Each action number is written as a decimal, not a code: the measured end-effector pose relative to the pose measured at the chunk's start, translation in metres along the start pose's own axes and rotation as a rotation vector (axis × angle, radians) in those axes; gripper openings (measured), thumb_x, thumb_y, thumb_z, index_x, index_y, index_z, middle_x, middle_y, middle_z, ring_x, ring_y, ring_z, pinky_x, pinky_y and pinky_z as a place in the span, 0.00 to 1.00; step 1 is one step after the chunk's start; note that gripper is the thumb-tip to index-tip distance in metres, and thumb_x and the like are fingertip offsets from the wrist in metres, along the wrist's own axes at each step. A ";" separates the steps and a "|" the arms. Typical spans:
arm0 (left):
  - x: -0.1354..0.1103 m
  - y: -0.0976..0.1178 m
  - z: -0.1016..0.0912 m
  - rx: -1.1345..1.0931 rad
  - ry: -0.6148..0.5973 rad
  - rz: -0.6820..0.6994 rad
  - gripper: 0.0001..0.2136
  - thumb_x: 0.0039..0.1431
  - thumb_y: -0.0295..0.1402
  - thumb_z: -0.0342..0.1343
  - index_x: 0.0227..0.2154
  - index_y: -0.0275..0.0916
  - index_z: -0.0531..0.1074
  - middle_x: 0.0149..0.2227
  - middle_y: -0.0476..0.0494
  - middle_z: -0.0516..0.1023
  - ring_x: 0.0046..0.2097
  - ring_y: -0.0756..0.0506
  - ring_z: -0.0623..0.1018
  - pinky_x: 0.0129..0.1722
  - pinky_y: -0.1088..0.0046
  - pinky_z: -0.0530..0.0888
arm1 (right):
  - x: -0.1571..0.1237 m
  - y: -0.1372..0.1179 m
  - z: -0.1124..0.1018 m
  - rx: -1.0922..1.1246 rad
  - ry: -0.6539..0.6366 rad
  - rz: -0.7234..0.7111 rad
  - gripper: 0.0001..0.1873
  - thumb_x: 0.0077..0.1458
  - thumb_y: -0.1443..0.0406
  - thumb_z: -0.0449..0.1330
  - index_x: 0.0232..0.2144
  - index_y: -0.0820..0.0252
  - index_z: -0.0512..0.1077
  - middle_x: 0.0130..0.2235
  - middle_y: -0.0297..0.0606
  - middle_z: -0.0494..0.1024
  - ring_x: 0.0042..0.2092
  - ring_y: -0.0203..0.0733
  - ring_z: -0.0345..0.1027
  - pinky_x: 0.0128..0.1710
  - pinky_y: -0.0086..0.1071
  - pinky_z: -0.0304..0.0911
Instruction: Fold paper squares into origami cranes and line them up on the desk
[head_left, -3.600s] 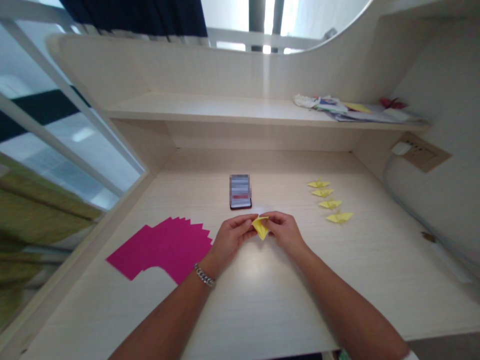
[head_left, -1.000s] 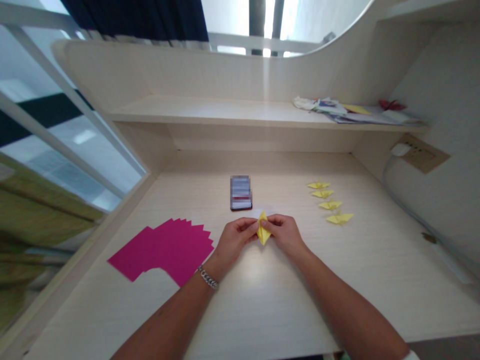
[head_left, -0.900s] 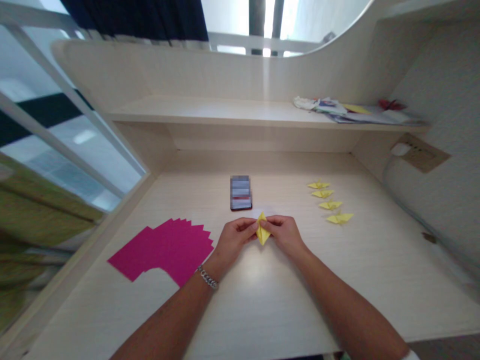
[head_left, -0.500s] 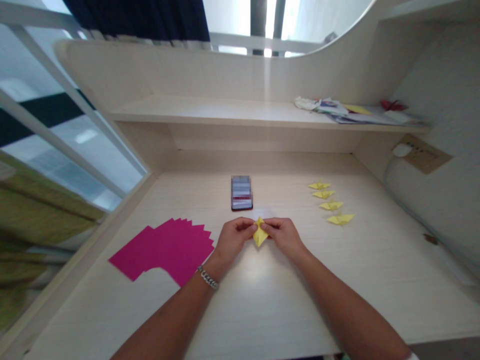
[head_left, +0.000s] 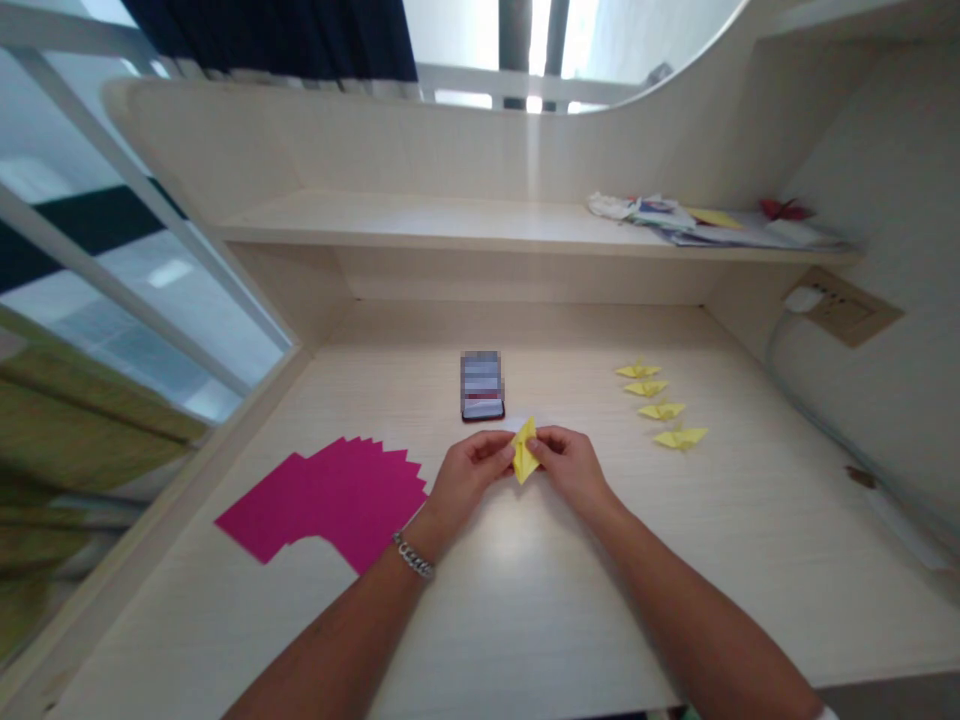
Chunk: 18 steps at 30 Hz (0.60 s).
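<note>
A small piece of folded yellow origami paper [head_left: 525, 452], roughly diamond-shaped and tilted, is held between both hands above the desk. My left hand [head_left: 474, 474] pinches its left side with thumb and fingers; a chain bracelet circles that wrist. On the other side, my right hand [head_left: 573, 468] grips the paper with its thumb on the face and fingers behind. Just beyond the hands lies a phone [head_left: 482, 386] with a blurred screen. To the right, several folded yellow paper cranes [head_left: 661, 411] stand in a row.
Magenta paper sheets [head_left: 337, 500] are fanned out on the desk, left of my left forearm. A shelf [head_left: 420, 225] runs across the back, with papers [head_left: 720, 228] piled at its right. A cable [head_left: 802, 385] hangs from the wall socket [head_left: 851, 305] on the right.
The folded yellow paper has turned, its top now leaning right, and moved slightly up. My right thumb has shifted a little higher on it. Both hands still hold it.
</note>
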<state>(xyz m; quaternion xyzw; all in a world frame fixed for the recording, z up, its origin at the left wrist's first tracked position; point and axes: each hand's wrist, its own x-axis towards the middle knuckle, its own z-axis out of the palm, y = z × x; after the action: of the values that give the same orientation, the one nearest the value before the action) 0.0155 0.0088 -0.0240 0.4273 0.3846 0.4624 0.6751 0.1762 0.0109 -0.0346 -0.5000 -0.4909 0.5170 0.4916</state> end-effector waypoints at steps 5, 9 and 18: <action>0.002 -0.005 0.000 0.101 0.046 0.025 0.14 0.46 0.31 0.64 0.37 0.34 0.75 0.37 0.41 0.79 0.37 0.46 0.77 0.40 0.68 0.74 | -0.002 0.000 0.000 -0.108 -0.020 -0.075 0.11 0.49 0.61 0.60 0.33 0.61 0.77 0.31 0.38 0.79 0.31 0.40 0.70 0.32 0.31 0.65; 0.004 -0.009 0.001 0.120 0.083 0.059 0.13 0.46 0.34 0.63 0.35 0.35 0.75 0.37 0.41 0.79 0.36 0.46 0.77 0.39 0.68 0.74 | -0.004 -0.002 0.000 -0.215 -0.036 -0.132 0.11 0.52 0.62 0.58 0.34 0.60 0.77 0.32 0.38 0.79 0.33 0.41 0.71 0.35 0.32 0.65; 0.006 -0.009 -0.003 0.268 0.082 0.109 0.10 0.48 0.35 0.62 0.30 0.34 0.75 0.30 0.44 0.77 0.32 0.48 0.74 0.33 0.72 0.72 | -0.004 -0.001 -0.001 -0.263 -0.078 -0.129 0.11 0.52 0.62 0.57 0.35 0.59 0.78 0.32 0.37 0.79 0.33 0.40 0.70 0.33 0.31 0.63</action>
<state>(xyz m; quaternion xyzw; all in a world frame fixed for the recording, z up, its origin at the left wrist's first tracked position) 0.0169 0.0130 -0.0345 0.5143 0.4464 0.4600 0.5698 0.1771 0.0068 -0.0338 -0.5072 -0.6042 0.4346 0.4345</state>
